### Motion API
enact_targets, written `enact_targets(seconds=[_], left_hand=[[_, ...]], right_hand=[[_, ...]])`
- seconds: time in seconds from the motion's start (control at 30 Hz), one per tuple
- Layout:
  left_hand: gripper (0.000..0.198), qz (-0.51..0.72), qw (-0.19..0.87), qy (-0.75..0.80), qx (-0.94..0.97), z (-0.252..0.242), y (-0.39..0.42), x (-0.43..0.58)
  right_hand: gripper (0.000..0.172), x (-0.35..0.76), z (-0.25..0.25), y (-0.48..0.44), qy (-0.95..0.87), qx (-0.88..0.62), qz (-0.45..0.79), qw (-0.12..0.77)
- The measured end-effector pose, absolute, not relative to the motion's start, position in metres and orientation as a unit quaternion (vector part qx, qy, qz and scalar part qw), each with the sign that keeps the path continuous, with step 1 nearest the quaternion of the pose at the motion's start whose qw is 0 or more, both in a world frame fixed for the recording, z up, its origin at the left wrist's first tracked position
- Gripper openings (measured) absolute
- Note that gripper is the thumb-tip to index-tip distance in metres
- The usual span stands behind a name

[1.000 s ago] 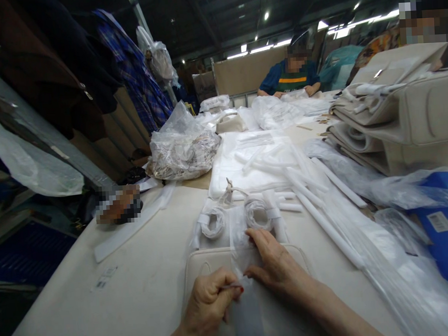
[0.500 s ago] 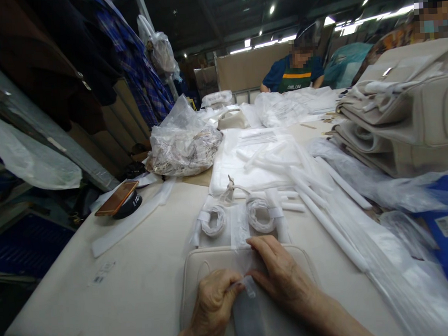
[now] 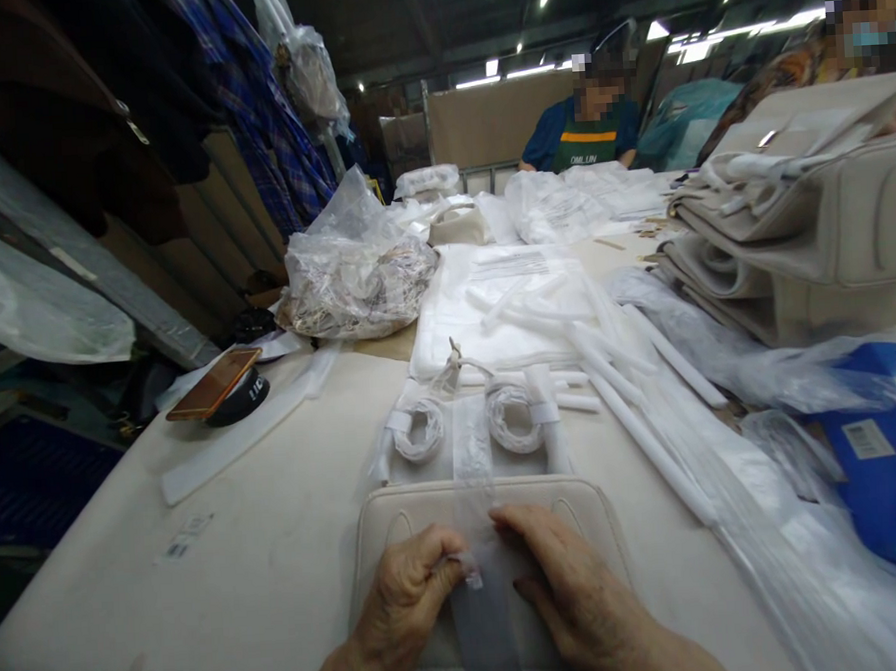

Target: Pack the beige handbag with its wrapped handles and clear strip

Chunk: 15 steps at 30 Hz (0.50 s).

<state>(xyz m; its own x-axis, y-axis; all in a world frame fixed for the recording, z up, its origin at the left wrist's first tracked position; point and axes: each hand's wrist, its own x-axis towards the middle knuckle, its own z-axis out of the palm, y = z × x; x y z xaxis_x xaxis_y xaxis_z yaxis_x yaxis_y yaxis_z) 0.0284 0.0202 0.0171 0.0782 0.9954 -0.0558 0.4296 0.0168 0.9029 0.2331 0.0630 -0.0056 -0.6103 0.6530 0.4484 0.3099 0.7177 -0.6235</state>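
Observation:
A beige handbag [image 3: 597, 528] lies on the table right in front of me. A translucent plastic strip [image 3: 472, 444] runs lengthwise over its middle. My left hand [image 3: 408, 593] pinches a small crumpled bit of clear film between thumb and fingers at the strip's left edge. On the other side, my right hand [image 3: 566, 580] rests on the bag and the strip's edge, its thumb and fingers apart. Beyond the bag's near panel, two wrapped coils, a left coil [image 3: 418, 429] and a right coil [image 3: 513, 419], lie on either side of the strip.
White foam tubes [image 3: 634, 436] and plastic sheets [image 3: 490, 273] lie ahead and right. Stacked beige bags [image 3: 803, 237] and a blue bin [image 3: 875, 463] stand at right. A phone [image 3: 214, 385] rests on a black round object at left. A co-worker [image 3: 587, 128] is across the table.
My left hand has drawn slightly left and down with the film bit. My right hand's fingers have come down the strip and the hands have moved apart. The view has shifted a little.

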Motion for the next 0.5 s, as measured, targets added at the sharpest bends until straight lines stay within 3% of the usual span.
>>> enact_targets(seconds=[0.27, 0.5], left_hand=[[0.023, 0.332, 0.396, 0.566, 0.642, 0.018, 0.022, 0.028], [0.036, 0.318, 0.392, 0.604, 0.617, 0.005, 0.02, 0.023]], right_hand=[[0.059, 0.231, -0.002, 0.064, -0.849, -0.28, 0.293, 0.341], [0.039, 0.265, 0.001, 0.049, -0.635, -0.317, 0.557, 0.432]])
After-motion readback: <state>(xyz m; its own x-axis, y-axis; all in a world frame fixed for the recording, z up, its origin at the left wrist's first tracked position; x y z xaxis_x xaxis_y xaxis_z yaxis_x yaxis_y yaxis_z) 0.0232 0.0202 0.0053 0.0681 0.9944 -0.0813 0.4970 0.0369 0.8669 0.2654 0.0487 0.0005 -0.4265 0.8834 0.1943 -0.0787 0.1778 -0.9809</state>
